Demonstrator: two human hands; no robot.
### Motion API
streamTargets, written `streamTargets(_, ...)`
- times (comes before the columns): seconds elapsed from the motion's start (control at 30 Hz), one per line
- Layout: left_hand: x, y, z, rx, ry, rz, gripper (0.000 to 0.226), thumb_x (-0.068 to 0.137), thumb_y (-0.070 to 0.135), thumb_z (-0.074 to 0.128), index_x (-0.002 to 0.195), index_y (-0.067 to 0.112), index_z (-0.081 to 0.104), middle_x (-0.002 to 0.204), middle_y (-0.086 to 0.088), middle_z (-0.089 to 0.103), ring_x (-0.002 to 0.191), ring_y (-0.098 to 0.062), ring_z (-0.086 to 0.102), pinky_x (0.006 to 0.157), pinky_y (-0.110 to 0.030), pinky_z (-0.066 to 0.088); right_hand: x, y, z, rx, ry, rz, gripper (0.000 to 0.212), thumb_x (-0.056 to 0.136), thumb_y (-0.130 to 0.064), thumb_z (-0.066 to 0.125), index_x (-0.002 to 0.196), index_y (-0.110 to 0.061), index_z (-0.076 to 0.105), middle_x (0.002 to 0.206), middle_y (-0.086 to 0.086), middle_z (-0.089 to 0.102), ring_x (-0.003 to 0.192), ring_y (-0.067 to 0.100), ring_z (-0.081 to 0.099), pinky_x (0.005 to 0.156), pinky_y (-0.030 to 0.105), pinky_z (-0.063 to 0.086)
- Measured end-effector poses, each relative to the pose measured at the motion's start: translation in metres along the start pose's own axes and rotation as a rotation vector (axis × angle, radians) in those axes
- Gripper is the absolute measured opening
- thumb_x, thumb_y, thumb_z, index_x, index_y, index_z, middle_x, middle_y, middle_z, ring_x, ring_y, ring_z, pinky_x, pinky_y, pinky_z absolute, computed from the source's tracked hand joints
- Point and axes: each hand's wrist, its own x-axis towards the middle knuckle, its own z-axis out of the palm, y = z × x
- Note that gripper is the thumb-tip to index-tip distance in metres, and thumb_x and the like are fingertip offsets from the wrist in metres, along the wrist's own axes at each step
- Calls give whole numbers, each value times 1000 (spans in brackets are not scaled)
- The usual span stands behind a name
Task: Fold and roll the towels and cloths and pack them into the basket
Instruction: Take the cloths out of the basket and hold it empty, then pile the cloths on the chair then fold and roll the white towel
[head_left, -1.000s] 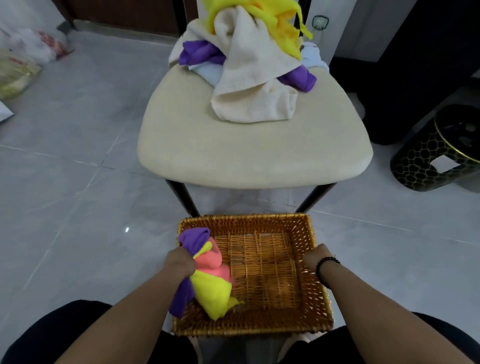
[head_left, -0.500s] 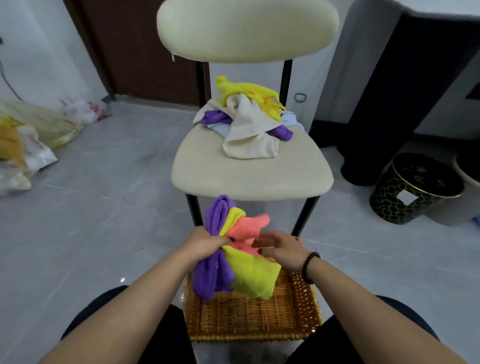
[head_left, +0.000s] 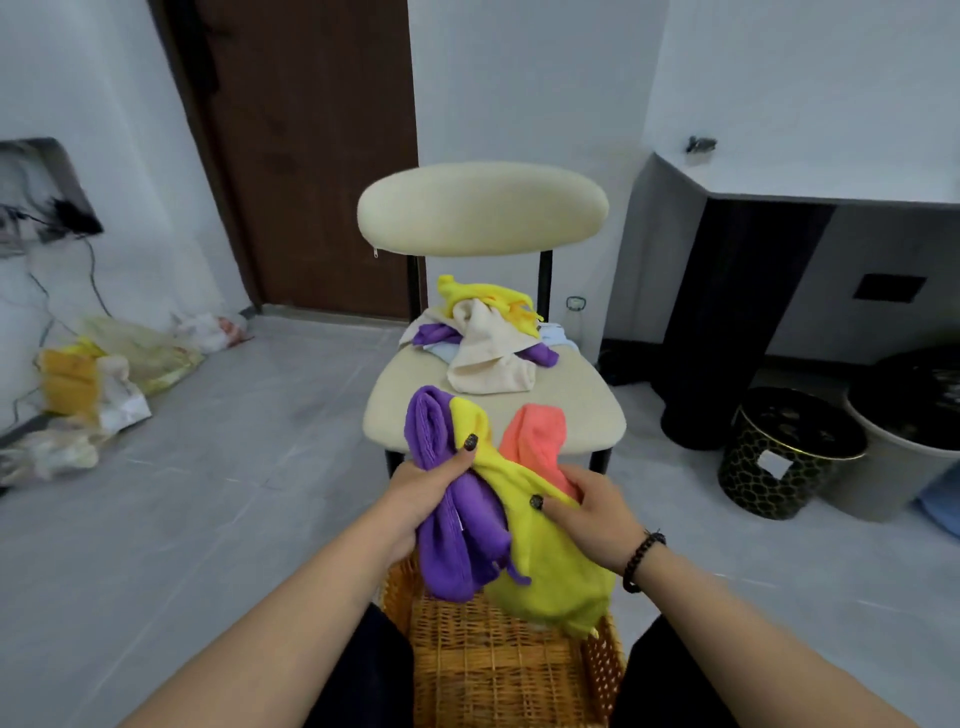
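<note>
My left hand grips a purple cloth and the edge of a yellow cloth, lifted above the wicker basket. My right hand holds the yellow cloth together with a coral-pink cloth, thumb pressed on the yellow one. The basket sits on the floor between my knees, and what shows of its inside is bare. A pile of cloths, cream, yellow, purple and pale blue, lies at the back of the chair seat.
The cream chair stands right in front of the basket. A black and gold stool and a grey bin are on the right. Plastic bags lie on the floor at the left wall. A brown door is behind.
The bundle of three cloths has been lifted out of the basket. My right hand left the basket rim and took hold of the yellow and pink cloths. The view tilted upward.
</note>
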Motion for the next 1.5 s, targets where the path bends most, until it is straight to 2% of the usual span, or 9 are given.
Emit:
streamTargets(0.2, -17, 23, 4, -136, 22, 26, 38, 85, 37, 66, 108, 8, 63, 98, -15, 72, 85, -27, 69, 77, -39, 57, -10, -23, -30, 49, 242, 16, 34, 85, -19, 66, 66, -11, 40, 61, 1, 39, 55, 14, 37, 52, 27, 29)
streamTargets(0.33, -31, 36, 8, -287, -58, -14, 41, 87, 45, 58, 102, 8, 65, 89, -17, 71, 77, -29, 68, 76, -41, 56, -10, -37, -31, 75, 343, -6, 26, 85, -19, 67, 70, -17, 45, 61, -4, 44, 56, 12, 41, 51, 22, 31)
streamTargets(0.5, -39, 42, 16, -456, -202, -80, 69, 93, 60, 32, 130, 5, 54, 127, -24, 57, 117, -40, 54, 97, -49, 43, -8, -54, -10, 242, 245, 0, 11, 87, -17, 64, 96, -19, 59, 82, -4, 60, 75, 12, 55, 69, 27, 47)
streamTargets(0.63, -41, 37, 26, -412, -328, -165, 83, 90, 66, 24, 131, 0, 52, 127, -21, 56, 113, -33, 56, 101, -43, 39, -6, -65, 5, 438, 75, 102, 25, 89, -25, 63, 111, -17, 56, 107, -5, 60, 97, 3, 56, 79, 13, 44)
streamTargets(0.77, -34, 28, 32, -342, -445, -219, 95, 85, 73, 16, 131, -1, 52, 130, -22, 56, 123, -33, 52, 107, -43, 35, -3, -46, 12, 440, 98, 107, 39, 85, -3, 65, 119, -16, 51, 109, -6, 60, 91, -7, 57, 78, 11, 49)
streamTargets(0.93, 1, 19, 25, -231, -327, -239, 72, 93, 61, 26, 124, 4, 58, 126, -13, 61, 117, -27, 56, 96, -40, 45, 16, -5, 3, 555, 235, 276, 31, 83, 7, 61, 109, -10, 59, 104, 16, 67, 96, 28, 64, 87, 42, 54)
streamTargets(1.1, 53, -2, 4, -139, 5, -328, 24, 97, 22, 45, 113, 7, 54, 126, -17, 56, 86, -24, 62, 73, -35, 49, 46, 26, -14, 801, 272, 480, 24, 85, 9, 59, 106, -3, 60, 92, 15, 69, 76, 24, 64, 60, 24, 56)
streamTargets(1.33, 116, 0, -19, -306, 271, -432, 65, 95, 22, 49, 148, 5, 16, 146, -27, 30, 131, -38, 39, 104, -45, 36, 100, 49, -25, 1126, 147, 776, 12, 89, -7, 55, 92, 1, 63, 65, 14, 65, 58, 24, 59, 61, 32, 52)
streamTargets(1.5, 147, -7, -20, -361, 260, -455, 47, 97, 25, 45, 138, 5, 35, 131, -25, 46, 131, -36, 41, 110, -42, 33, 122, 59, -18, 1128, 128, 808, 7, 77, -5, 62, 81, 1, 65, 64, 13, 61, 54, 23, 57, 54, 29, 52)
